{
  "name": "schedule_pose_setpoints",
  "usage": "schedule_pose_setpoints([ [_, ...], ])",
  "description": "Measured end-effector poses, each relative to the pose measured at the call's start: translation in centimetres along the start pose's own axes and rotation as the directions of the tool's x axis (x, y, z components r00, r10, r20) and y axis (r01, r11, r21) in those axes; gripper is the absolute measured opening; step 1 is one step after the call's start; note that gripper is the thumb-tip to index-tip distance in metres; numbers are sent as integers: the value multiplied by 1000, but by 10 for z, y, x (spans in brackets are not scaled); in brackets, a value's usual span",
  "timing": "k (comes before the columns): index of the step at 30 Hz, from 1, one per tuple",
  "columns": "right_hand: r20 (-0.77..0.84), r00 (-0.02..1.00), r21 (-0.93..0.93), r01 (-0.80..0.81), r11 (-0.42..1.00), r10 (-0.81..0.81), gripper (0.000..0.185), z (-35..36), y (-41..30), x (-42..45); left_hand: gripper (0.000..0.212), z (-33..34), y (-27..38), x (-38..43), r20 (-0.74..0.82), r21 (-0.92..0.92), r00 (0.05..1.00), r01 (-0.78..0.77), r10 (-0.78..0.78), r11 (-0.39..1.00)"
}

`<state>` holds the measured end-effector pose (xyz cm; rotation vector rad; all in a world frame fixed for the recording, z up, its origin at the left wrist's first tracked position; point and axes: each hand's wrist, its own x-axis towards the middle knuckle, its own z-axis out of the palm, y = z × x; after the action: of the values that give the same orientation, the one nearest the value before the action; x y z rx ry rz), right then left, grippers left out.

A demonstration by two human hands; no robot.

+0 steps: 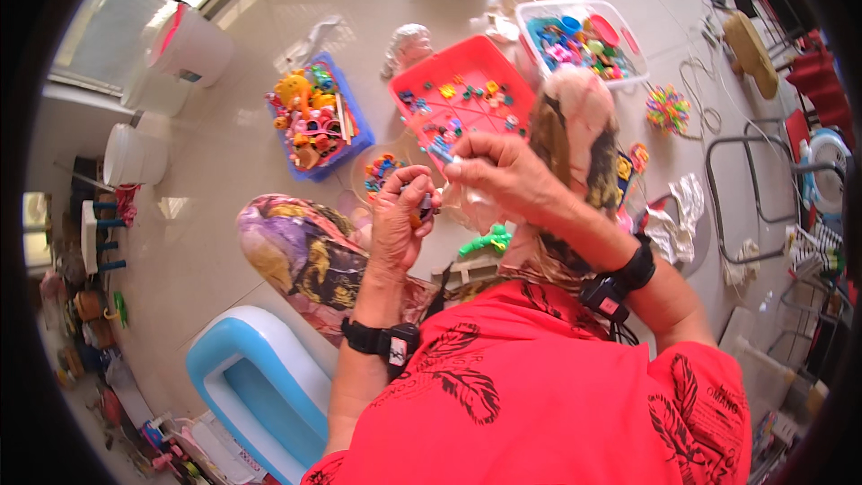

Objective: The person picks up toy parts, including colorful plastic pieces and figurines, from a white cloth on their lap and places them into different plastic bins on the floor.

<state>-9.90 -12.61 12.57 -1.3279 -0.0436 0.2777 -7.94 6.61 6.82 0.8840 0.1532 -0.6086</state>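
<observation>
My left hand (396, 229) is curled around several small toy pieces (425, 202), one grey-purple and one orange; the fingers hide the rest. To its right, my right hand (505, 168) pinches a small light-blue piece (441, 152) between thumb and forefinger, apart from the left hand. Beyond both hands lies a shallow red plastic tray (465, 54) with small coloured beads or toy pieces (495, 91) scattered in it. A clear round dish (353, 160) of small coloured pieces sits just past my left hand, partly covered by it.
A blue basket (360, 124) heaped with toys stands at the left, a white tub (532, 10) of toys at the back right. A green toy (488, 241) lies between my legs. An inflatable blue-and-white tub (202, 357) is at lower left, a metal chair frame (714, 195) at right.
</observation>
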Motion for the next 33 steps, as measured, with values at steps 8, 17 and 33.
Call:
schedule_pose_setpoints([
  [8,-209,970,3,128,992,-125,17,-67,-55,-25,28,28,-2,-8,292,171,911,251,-292,953],
  [17,-206,977,-355,-27,934,-50,15,-93,-96,-60,20,82,19,-22,329,675,674,322,-661,664],
  [33,-49,903,-667,-348,659,426,24,-131,-98,-149,33,148,-16,-13,682,690,269,-546,-680,475],
])
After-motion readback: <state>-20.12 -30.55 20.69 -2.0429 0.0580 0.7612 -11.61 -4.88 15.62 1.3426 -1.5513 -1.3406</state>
